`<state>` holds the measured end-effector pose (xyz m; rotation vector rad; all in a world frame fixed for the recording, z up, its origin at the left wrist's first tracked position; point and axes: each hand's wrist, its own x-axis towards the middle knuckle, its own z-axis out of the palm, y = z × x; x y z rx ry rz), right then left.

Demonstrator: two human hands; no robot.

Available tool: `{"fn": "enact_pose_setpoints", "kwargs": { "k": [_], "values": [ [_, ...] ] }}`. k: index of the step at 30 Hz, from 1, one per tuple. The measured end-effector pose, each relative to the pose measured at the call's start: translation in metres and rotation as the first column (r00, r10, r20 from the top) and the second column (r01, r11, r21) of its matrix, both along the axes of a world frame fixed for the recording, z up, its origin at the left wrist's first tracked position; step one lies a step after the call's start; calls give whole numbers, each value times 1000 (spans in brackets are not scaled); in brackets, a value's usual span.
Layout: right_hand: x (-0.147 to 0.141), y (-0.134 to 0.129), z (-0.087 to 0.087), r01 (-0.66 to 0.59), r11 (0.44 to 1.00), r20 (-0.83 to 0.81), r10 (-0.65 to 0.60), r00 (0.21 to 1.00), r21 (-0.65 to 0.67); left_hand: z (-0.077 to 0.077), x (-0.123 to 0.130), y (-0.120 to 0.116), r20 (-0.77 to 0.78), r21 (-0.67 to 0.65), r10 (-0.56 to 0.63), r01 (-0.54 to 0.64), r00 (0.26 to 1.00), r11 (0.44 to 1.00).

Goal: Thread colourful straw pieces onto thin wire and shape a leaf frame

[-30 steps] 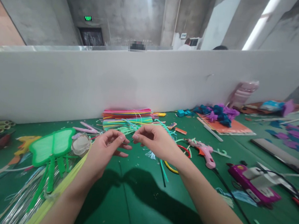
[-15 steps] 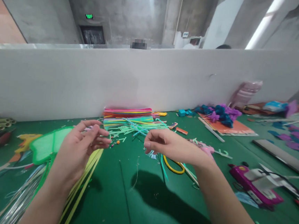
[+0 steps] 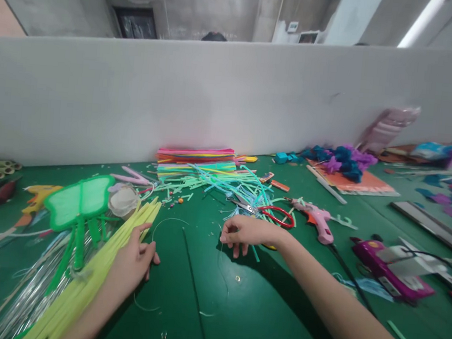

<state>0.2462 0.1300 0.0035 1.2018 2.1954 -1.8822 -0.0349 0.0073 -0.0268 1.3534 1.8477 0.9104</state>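
Note:
My left hand (image 3: 133,259) is low over the bundle of yellow-green pipe cleaners (image 3: 99,264), its fingers curled. A thin clear thread (image 3: 171,219) arcs up from beside its fingertips, and another stretch shows below the hand. The grip itself is partly hidden. To the right, my right hand (image 3: 244,234) has thumb and forefinger pinched on thin thread that hangs down toward the green table. Red-handled scissors (image 3: 275,215) lie just behind it. Small gold-coloured rings (image 3: 237,278) rest on the table below the hands.
Coloured pipe cleaners (image 3: 195,161) lie by the white partition (image 3: 200,98). A green winged piece (image 3: 78,201) and a yellow glue gun (image 3: 39,195) are left. Right are a pink glue gun (image 3: 317,217), its cord, and a purple power strip (image 3: 391,268). Small beads (image 3: 180,200) lie mid-table.
My left hand has come down and slightly right, uncovering the pipe-cleaner bundle. My right hand is slightly lower, and the red scissors now show. The view has tilted down.

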Motion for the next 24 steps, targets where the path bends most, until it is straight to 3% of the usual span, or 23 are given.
{"fn": "enact_pose_setpoints", "kwargs": {
  "k": [3, 8, 10, 12, 15, 18, 21, 24],
  "values": [
    [-3, -3, -6, 39, 997, 38, -41, 998, 60, 9, 2, -5, -103, -65, -65, 58, 993, 996],
    [-3, -12, -11, 107, 982, 31, -113, 993, 157, 23, -5, -19, -27, -166, -159, 152, 987, 974],
    [0, -18, -10, 167, 953, 2, -173, 985, 253, 30, -18, -26, -68, -236, -204, 183, 977, 954],
    [5, -25, -8, 178, 900, -38, -178, 983, 398, 36, -34, -31, -175, -279, -356, 300, 918, 912],
    [7, -38, -7, -14, 836, -6, 21, 1000, 548, 43, -52, -34, -339, -263, -531, 463, 777, 846],
    [3, -48, -11, -236, 793, 101, 217, 971, 562, 42, -53, -31, -420, -298, -651, 581, 632, 757],
    [-4, -51, -16, -303, 754, 149, 267, 952, 583, 32, -43, -28, -413, -383, -731, 625, 543, 680],
    [-6, -48, -21, -335, 744, 180, 284, 942, 579, 22, -32, -28, -421, -423, -760, 634, 495, 647]
  ]
}}
